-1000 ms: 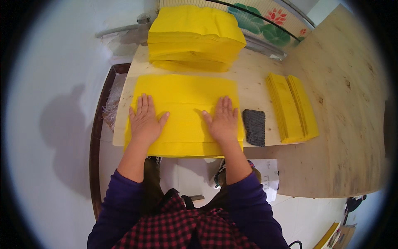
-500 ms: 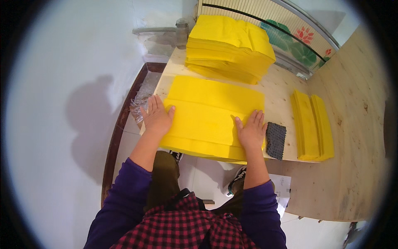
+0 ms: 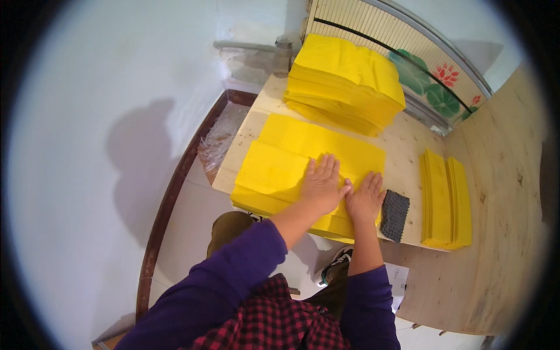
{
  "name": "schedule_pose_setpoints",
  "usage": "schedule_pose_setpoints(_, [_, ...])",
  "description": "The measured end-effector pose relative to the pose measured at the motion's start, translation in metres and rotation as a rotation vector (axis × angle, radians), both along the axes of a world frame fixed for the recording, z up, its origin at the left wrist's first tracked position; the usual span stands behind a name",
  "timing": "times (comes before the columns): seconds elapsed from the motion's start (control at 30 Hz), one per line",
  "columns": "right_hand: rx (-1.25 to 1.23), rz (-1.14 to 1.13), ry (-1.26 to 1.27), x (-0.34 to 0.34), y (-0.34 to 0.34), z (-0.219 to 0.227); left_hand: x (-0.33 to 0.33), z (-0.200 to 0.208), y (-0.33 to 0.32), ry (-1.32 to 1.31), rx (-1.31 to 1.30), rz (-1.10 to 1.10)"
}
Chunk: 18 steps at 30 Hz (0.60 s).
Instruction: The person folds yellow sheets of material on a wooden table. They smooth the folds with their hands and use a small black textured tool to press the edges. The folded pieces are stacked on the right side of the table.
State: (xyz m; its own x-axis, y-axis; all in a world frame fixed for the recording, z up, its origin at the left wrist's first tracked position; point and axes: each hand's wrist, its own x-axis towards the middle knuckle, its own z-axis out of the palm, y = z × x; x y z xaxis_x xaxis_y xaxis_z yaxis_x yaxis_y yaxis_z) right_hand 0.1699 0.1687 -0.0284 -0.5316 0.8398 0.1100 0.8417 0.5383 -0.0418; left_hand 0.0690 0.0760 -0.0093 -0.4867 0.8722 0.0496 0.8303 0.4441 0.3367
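A yellow sheet of cloth-like material (image 3: 268,166), its near part folded over, lies at the near edge of the wooden table on more yellow layers. My left hand (image 3: 321,185) rests flat on it right of its middle, fingers stretched out. Beside it, my right hand (image 3: 364,198) lies flat at the sheet's right end, also open, and the two thumbs almost meet. Just right of that hand is a dark grey textured cloth (image 3: 395,216) with a zigzag edge.
A tall yellow stack (image 3: 344,81) stands behind the sheet. Two narrow folded yellow piles (image 3: 446,201) lie to the right, by a wooden panel (image 3: 496,233). A clear jar (image 3: 282,56) stands at the far left corner. Clear plastic wrap (image 3: 224,137) lies left of the table (image 3: 248,125).
My left hand has slid from the sheet's left edge across to near my right hand. My right hand stays at the right end. The whole view has shifted slightly.
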Motion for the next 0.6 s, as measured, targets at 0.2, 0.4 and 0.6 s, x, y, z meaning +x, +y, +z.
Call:
schedule_pose_setpoints(0.2, [0.011, 0.022, 0.048, 0.001, 0.001, -0.007, -0.049, -0.007, -0.036, 0.089, -0.115, 0.168])
schedule_pose_setpoints(0.4, [0.0, -0.002, 0.009, -0.002, -0.002, 0.006, -0.082, -0.008, -0.062, 0.073, -0.12, 0.329])
schedule_pose_setpoints(0.6, [-0.036, 0.29, 0.076, -0.052, -0.049, 0.011, -0.085, -0.013, -0.064, 0.075, -0.121, 0.341])
